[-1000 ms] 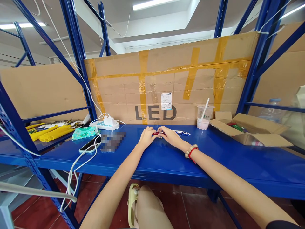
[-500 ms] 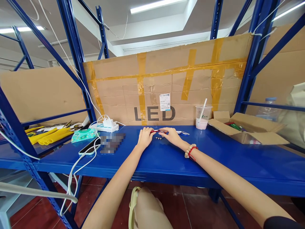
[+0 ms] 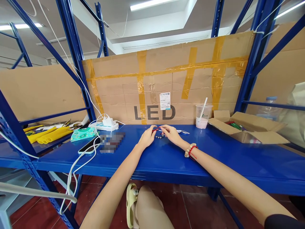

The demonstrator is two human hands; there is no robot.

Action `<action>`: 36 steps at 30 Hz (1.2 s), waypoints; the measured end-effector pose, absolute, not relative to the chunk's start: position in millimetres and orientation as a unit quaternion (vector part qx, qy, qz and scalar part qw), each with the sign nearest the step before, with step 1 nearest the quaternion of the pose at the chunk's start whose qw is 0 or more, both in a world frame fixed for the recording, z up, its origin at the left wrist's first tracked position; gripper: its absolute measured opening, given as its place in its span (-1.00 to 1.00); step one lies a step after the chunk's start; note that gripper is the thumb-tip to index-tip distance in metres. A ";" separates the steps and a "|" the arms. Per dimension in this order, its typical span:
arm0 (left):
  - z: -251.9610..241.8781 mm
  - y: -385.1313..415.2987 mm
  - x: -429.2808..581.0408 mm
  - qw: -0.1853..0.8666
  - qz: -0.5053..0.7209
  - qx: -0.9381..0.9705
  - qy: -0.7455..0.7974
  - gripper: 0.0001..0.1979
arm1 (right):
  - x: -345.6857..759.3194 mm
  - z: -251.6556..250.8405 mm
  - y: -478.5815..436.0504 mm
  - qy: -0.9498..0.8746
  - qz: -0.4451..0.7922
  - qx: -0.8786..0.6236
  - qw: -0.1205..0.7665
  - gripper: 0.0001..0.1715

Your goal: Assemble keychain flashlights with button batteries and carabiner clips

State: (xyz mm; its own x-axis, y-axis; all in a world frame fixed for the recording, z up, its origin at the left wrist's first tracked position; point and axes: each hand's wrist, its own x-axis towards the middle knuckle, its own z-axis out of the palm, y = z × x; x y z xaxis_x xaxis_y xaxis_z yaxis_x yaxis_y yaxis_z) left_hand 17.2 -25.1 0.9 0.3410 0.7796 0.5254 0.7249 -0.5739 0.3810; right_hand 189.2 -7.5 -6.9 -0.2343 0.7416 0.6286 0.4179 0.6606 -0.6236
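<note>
Between my two hands, above the back half of the blue tabletop, is a slim red pen-like piece (image 3: 158, 128), mostly covered by fingers. My left hand (image 3: 147, 136) pinches its left end. The fingertips of my right hand (image 3: 170, 133) close on its other end. A few small shiny bits (image 3: 159, 137) lie on the table just below the fingers, too tiny to name. Behind my right hand rest blue and silver pens (image 3: 183, 132), partly hidden by that hand.
A plastic cup with a straw (image 3: 203, 116) and an open cardboard box (image 3: 247, 127) stand to the right. On the left are a phone (image 3: 89, 145), a green packet (image 3: 83, 134) and a white power strip (image 3: 104, 126) with cables. Cardboard (image 3: 114, 92) walls the back.
My hands have come slightly closer together and the fingers have shifted on the red piece. Less of it shows now. The view has tilted a little.
</note>
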 end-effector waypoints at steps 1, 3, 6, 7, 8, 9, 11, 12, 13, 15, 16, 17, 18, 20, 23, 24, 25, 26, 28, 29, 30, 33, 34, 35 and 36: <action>1.4 -26.5 17.5 0.047 0.350 0.816 0.458 -0.71 | 188.7 -7.4 -7.3 -0.769 0.171 -0.373 0.490 -0.55; 2.9 -29.3 18.5 0.036 0.357 0.814 0.457 -0.75 | 187.3 -7.6 -8.3 -0.773 0.191 -0.361 0.485 -0.51; 4.8 -31.4 20.4 -0.005 0.340 0.814 0.472 -0.70 | 184.4 -5.4 -13.2 -0.785 0.211 -0.341 0.472 -0.49; 5.1 -31.3 20.9 -0.015 0.329 0.812 0.482 -0.67 | 183.6 -4.3 -15.2 -0.790 0.208 -0.336 0.468 -0.49; 5.2 -31.1 21.3 -0.020 0.319 0.810 0.492 -0.65 | 182.9 -3.3 -17.0 -0.795 0.202 -0.333 0.465 -0.49; 5.2 -30.7 21.5 -0.022 0.313 0.808 0.500 -0.63 | 182.5 -2.4 -18.4 -0.798 0.197 -0.331 0.464 -0.50; 5.2 -30.1 21.4 -0.019 0.307 0.805 0.507 -0.62 | 182.6 -1.8 -19.4 -0.804 0.184 -0.328 0.461 -0.54; 5.3 -30.1 21.2 -0.016 0.307 0.805 0.508 -0.62 | 183.1 -2.2 -18.9 -0.809 0.170 -0.326 0.458 -0.58; 5.5 -30.3 21.0 -0.012 0.308 0.805 0.507 -0.63 | 183.7 -2.9 -18.0 -0.816 0.152 -0.325 0.453 -0.61; 6.1 -31.0 20.6 -0.005 0.313 0.805 0.505 -0.64 | 185.4 -4.8 -15.7 -0.829 0.121 -0.330 0.436 -0.62; 6.4 -31.3 20.6 -0.005 0.316 0.802 0.506 -0.64 | 186.3 -5.6 -14.8 -0.834 0.110 -0.336 0.424 -0.60; 6.6 -31.6 20.6 -0.007 0.318 0.799 0.510 -0.64 | 187.1 -6.1 -14.5 -0.837 0.101 -0.345 0.412 -0.58; 6.7 -31.7 20.6 -0.011 0.320 0.795 0.515 -0.64 | 187.8 -6.1 -14.8 -0.842 0.088 -0.352 0.400 -0.57; 6.5 -31.3 20.4 -0.023 0.319 0.787 0.527 -0.63 | 189.0 -4.6 -17.3 -0.851 0.044 -0.360 0.380 -0.56; 5.4 -29.5 18.9 -0.026 0.319 0.785 0.530 -0.61 | 189.3 0.0 -23.6 -0.864 -0.029 -0.354 0.357 -0.59; 5.1 -28.8 18.1 -0.025 0.319 0.786 0.529 -0.60 | 189.0 1.5 -25.7 -0.868 -0.050 -0.351 0.347 -0.60; 4.7 -28.2 17.4 -0.023 0.319 0.787 0.528 -0.60 | 188.5 2.7 -27.4 -0.873 -0.070 -0.349 0.334 -0.62; 4.4 -27.7 16.7 -0.022 0.320 0.787 0.526 -0.60 | 187.9 3.5 -28.8 -0.877 -0.088 -0.348 0.320 -0.63; 3.8 -26.9 15.9 -0.020 0.323 0.789 0.522 -0.59 | 186.4 4.3 -30.4 -0.882 -0.117 -0.347 0.298 -0.66; 3.6 -26.7 15.7 -0.020 0.326 0.789 0.520 -0.59 | 185.8 4.3 -30.7 -0.883 -0.124 -0.346 0.292 -0.67; 3.3 -26.6 15.7 -0.020 0.328 0.789 0.519 -0.58 | 185.2 4.1 -30.8 -0.884 -0.126 -0.345 0.289 -0.68; 3.0 -26.6 15.9 -0.021 0.333 0.789 0.515 -0.58 | 184.3 3.6 -30.4 -0.887 -0.113 -0.341 0.290 -0.73; 3.1 -26.8 16.0 -0.020 0.334 0.789 0.515 -0.58 | 184.2 3.5 -30.2 -0.887 -0.106 -0.340 0.293 -0.74; 3.2 -27.0 16.2 -0.020 0.335 0.789 0.515 -0.58 | 184.0 3.5 -30.1 -0.887 -0.100 -0.340 0.297 -0.75; 3.5 -27.4 16.5 -0.020 0.336 0.789 0.515 -0.59 | 183.8 3.6 -30.0 -0.886 -0.094 -0.339 0.302 -0.76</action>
State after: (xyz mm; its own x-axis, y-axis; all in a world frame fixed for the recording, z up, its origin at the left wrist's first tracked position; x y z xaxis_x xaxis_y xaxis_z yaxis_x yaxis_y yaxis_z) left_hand 16.5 -27.4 3.5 0.2443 0.7986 0.5500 0.8254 -0.4690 0.3144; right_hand 183.8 -30.0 3.6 -0.5871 0.5446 0.5989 0.6579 0.7521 -0.0389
